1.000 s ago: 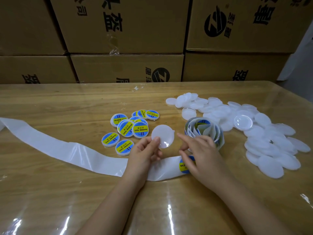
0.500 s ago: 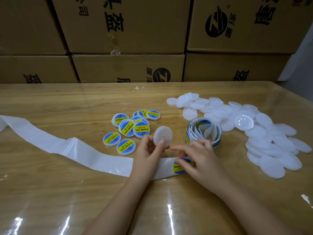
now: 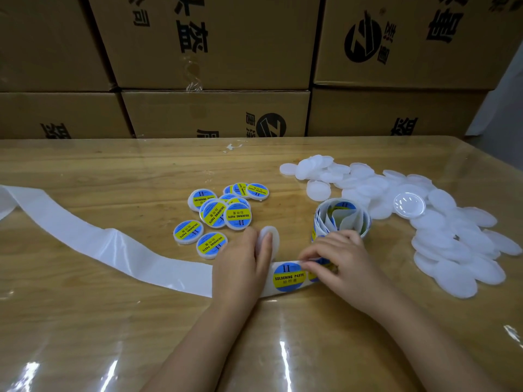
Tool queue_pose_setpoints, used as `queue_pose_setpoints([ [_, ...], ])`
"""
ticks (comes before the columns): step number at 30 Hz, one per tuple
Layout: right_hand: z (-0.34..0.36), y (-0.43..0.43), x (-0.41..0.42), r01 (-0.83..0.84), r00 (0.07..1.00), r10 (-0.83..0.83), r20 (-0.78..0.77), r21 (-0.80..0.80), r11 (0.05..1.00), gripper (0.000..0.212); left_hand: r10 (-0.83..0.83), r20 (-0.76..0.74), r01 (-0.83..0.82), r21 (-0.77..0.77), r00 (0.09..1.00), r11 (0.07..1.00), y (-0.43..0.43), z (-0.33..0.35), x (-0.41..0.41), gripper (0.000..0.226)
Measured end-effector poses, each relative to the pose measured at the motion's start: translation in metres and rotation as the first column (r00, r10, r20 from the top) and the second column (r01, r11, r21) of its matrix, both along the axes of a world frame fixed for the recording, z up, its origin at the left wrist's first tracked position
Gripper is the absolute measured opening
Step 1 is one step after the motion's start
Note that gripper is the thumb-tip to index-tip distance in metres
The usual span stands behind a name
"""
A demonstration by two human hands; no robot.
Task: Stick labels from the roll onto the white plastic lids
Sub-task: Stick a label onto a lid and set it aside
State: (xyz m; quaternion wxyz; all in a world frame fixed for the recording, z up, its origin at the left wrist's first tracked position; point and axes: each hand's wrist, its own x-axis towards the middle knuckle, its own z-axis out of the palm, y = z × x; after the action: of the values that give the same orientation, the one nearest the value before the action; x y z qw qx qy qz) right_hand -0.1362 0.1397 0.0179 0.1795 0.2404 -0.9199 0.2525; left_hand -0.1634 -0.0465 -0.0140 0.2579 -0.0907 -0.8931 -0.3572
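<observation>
White lid (image 3: 274, 236) edge-up in left hand (image 3: 240, 268)

The left hand (image 3: 240, 270) is covering the near side of the white lid (image 3: 274, 237) it is holding, and a piece of the white strip (image 3: 113, 247) under it. The right hand (image 3: 342, 264) is hiding most of the second label (image 3: 314, 276) it is pinching, and the front of the roll (image 3: 343, 216). The strip is running off the left edge. The boxes (image 3: 215, 41) are getting cut off at the top, and both arms at the bottom. The tiny print on the first label (image 3: 288, 277) is looking too small to read.
</observation>
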Motion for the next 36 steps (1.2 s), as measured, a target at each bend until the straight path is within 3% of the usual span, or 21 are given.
queue_pose_setpoints([
  [3, 0.001, -0.002, 0.002, -0.030, 0.999, 0.031, 0.021, -0.027, 0.999, 0.012, -0.051, 0.012, 0.051, 0.017, 0.999, 0.999, 0.004, 0.001, 0.003, 0.037],
  [7, 0.004, -0.002, 0.003, -0.050, 0.997, 0.055, 0.058, -0.075, 0.996, 0.008, -0.231, 0.120, 0.184, 0.313, 0.966, 0.932, 0.006, 0.002, 0.002, 0.034],
  [12, 0.006, -0.006, 0.005, -0.093, 0.992, 0.097, 0.080, -0.046, 0.995, 0.012, -0.379, 0.191, 0.242, 0.499, 0.906, 0.832, 0.007, 0.009, 0.005, 0.029],
  [15, 0.007, -0.010, 0.007, -0.105, 0.993, 0.107, 0.044, -0.043, 0.994, 0.013, -0.385, 0.197, 0.222, 0.555, 0.901, 0.802, 0.007, 0.011, 0.004, 0.029],
  [24, 0.009, -0.017, 0.013, -0.122, 0.977, 0.166, 0.134, -0.284, 0.951, 0.006, -0.490, 0.168, 0.285, 0.638, 0.855, 0.715, 0.012, 0.016, 0.009, 0.027],
  [31, 0.008, -0.023, 0.015, -0.098, 0.995, 0.102, 0.006, -0.209, 0.973, 0.008, -0.550, 0.138, 0.285, 0.738, 0.823, 0.612, 0.016, 0.019, 0.013, 0.027],
  [36, 0.003, -0.029, 0.015, -0.112, 0.993, 0.100, -0.064, -0.240, 0.964, 0.007, -0.592, 0.121, 0.348, 0.709, 0.797, 0.614, 0.016, 0.016, 0.014, 0.031],
])
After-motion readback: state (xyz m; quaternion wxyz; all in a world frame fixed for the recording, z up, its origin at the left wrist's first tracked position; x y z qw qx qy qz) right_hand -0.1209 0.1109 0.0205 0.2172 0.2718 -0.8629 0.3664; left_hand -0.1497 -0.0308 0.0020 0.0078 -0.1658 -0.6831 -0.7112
